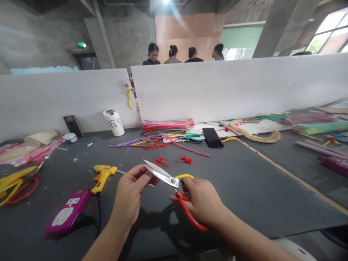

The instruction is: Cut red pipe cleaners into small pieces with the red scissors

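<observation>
My right hand (202,199) is wrapped around a pair of scissors (164,177) with a red handle, its blades pointing up and left. A yellow curved part shows just above my right fingers. My left hand (130,192) is closed in a pinch beside the blades, its fingertips partly behind them. What lies between those fingers is too small and hidden to name. Beyond the blades lie small red twisted pieces (161,161) and another red cluster (187,159) on the dark table (244,203).
At left are a yellow hot glue gun (104,177) and a purple power strip (69,212). Bundled pipe cleaners (168,127), green-handled pliers (193,137) and a phone (212,137) lie toward the back. A white paper-wrapped cylinder (113,123) stands by the white partition (217,90); people sit beyond.
</observation>
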